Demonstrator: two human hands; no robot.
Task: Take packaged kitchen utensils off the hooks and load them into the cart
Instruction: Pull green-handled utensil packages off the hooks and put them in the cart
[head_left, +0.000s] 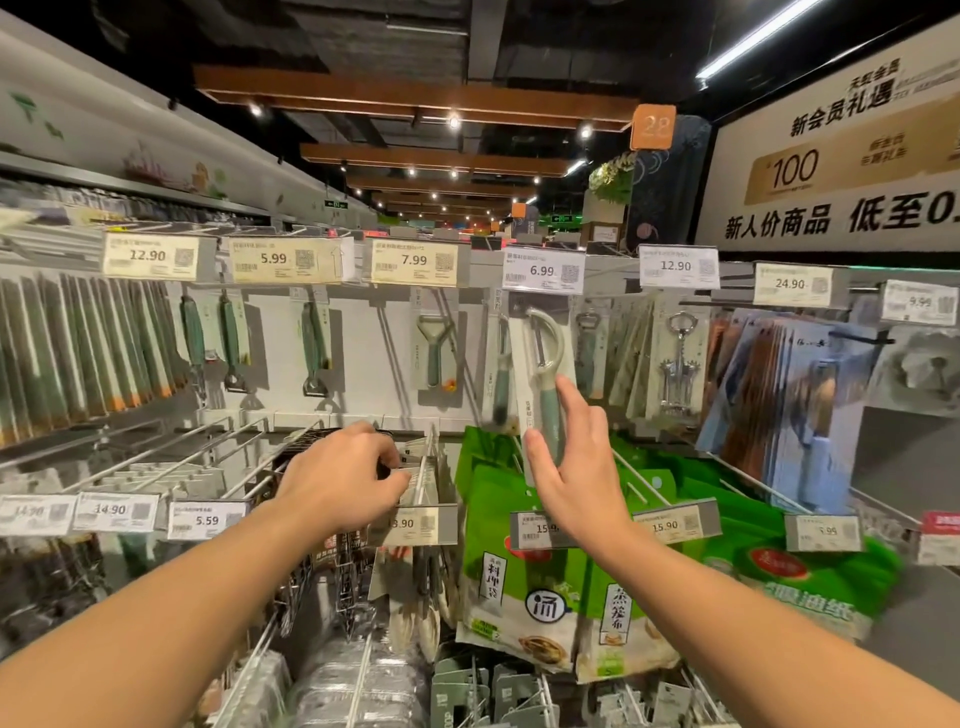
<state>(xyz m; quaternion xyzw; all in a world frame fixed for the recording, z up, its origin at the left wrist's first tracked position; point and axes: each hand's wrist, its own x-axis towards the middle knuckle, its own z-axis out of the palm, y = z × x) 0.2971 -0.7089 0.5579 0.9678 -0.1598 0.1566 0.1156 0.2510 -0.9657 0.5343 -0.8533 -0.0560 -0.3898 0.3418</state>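
Two bare forearms reach up from the bottom edge, from about 7 and 5 o'clock, toward a wall of hooks. At 9 o'clock of the centre, the left hand (343, 475) has its fingers curled down over the front of a lower hook (422, 470), pinching the top of the blurred packages hanging there; what those packages hold I cannot tell. At about 3 o'clock from it, the right hand (574, 462) is raised with fingers straight and spread, thumb on one side and forefinger on the other side of a carded peeler (543, 374) with a pale green handle. The fingertips lie against the card, but the hand is not closed round it. That peeler pack hangs under the 6.99 price tag (543, 270), tilted slightly, with its top near the hook. At 10 o'clock of it, another peeler (435, 353) hangs under the 7.99 tag (414, 261). At 3 o'clock hangs a packaged corkscrew (679, 358). Below the right wrist, at 6 o'clock, hang green bags (511, 587) with Chinese lettering. No cart shows in this view
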